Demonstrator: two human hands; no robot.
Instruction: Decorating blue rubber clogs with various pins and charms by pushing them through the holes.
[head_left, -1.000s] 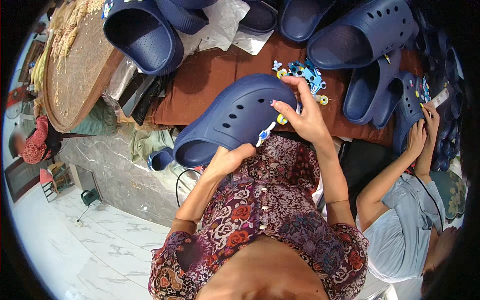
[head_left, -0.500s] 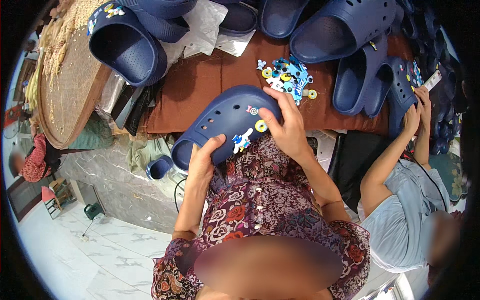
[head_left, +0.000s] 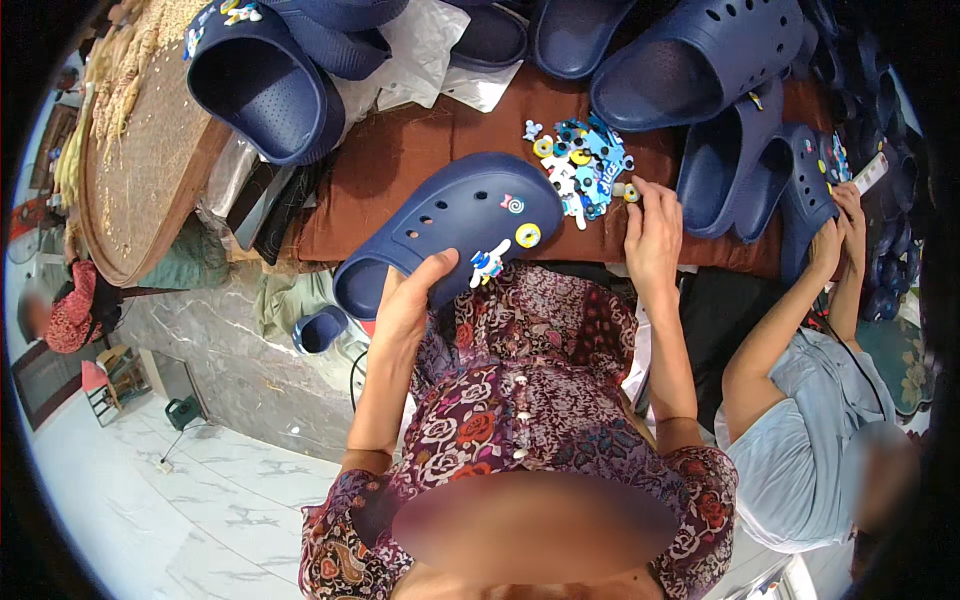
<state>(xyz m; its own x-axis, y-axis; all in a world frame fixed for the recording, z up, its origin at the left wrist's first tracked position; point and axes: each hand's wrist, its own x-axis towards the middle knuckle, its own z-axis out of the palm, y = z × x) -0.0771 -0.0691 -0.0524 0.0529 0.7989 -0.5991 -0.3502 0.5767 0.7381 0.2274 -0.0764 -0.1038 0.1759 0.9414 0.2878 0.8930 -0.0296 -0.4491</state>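
A navy blue clog (head_left: 440,215) is held up in front of me by my left hand (head_left: 405,300). The thumb presses on its side, and the other fingers are hidden in the foot opening. On the upper sit a pink bow-and-swirl charm (head_left: 513,205), a yellow ring charm (head_left: 527,236) and a white and blue figure charm (head_left: 489,264); several holes are bare. My right hand (head_left: 655,235) is over the brown cloth, fingers bent and apart, at the right edge of a pile of small charms (head_left: 590,165). Its fingertips are beside a small yellow ring charm (head_left: 631,192).
More navy clogs (head_left: 265,90) lie at the far left, and others (head_left: 715,170) at the far right on the brown cloth (head_left: 390,150). A round wooden tray (head_left: 150,170) stands left. At right, a co-worker's hands (head_left: 835,235) hold another clog (head_left: 802,185).
My right hand has let go of the clog's toe and moved right to the charm pile. The clog, still in my left hand, has shifted slightly.
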